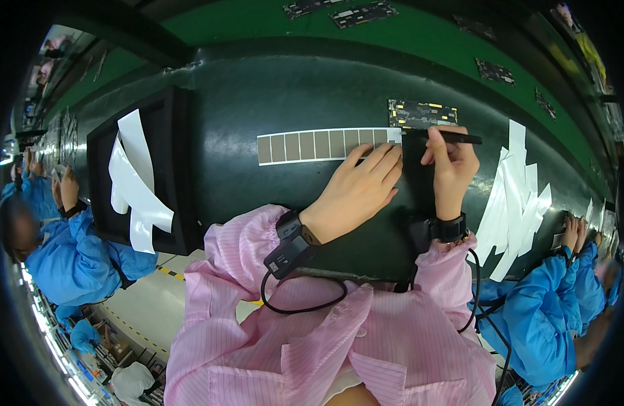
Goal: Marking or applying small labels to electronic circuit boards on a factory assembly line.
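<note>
- pink striped smock (305, 352) is seen closest to the camera, below the strip of grey pads (302, 147); a black wrist unit (291, 252) is strapped at its left cuff.
- the strip is laid flat on the dark green bench (244, 88), its long axis set nearly level, left to right; a bare white patch is shown at its right end.
- the left hand (359, 189) is placed palm down below the strip's right half, more over it than the right hand (454, 162); its fingertips are rested on the strip, the thumb held apart, and nothing is seen clasped, though what is under the fingertips is hidden.
- just right of the strip, a black pen-like tool (465, 137) is clamped between the right thumb and fingers, its thin tip aimed left at the white patch; whether contact is made cannot be told.
- from the right grip, the strip is thus found to the left, stretched away lengthwise; from the left hand, it is found under and beyond the fingertips.
- a circuit board (420, 113) is set just above the strip's right end.
- glossy white strips (511, 203) are heaped to its right, and a black tray (183, 162) is placed to its left.
</note>
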`<state>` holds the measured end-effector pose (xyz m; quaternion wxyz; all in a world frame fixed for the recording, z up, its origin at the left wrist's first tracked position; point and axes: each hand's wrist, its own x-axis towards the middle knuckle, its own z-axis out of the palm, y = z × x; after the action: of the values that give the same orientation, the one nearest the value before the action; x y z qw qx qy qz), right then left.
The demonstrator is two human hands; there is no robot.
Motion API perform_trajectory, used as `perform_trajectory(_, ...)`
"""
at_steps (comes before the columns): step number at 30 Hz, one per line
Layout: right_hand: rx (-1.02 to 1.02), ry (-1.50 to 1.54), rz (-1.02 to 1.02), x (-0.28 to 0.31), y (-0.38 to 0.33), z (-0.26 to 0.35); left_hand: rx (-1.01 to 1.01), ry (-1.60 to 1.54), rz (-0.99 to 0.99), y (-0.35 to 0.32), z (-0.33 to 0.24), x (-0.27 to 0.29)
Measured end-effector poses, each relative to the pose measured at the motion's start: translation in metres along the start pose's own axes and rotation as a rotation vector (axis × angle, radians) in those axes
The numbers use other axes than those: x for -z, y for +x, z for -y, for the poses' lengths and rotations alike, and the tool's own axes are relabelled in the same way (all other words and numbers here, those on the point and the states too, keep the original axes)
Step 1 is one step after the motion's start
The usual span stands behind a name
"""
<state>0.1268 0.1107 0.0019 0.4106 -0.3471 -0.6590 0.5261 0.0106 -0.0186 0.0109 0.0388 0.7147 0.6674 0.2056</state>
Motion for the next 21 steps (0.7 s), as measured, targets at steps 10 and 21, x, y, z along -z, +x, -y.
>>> perform_trajectory(10, -0.077, 0.137, 0.060, -0.003, 0.033, -0.018, 0.012, -0.058, -0.122, 0.015, 0.007, -0.004)
perform_trajectory(21, -0.113, 0.118, 0.042, -0.001, 0.032, -0.018, 0.044, -0.080, -0.103, 0.015, 0.010, -0.011)
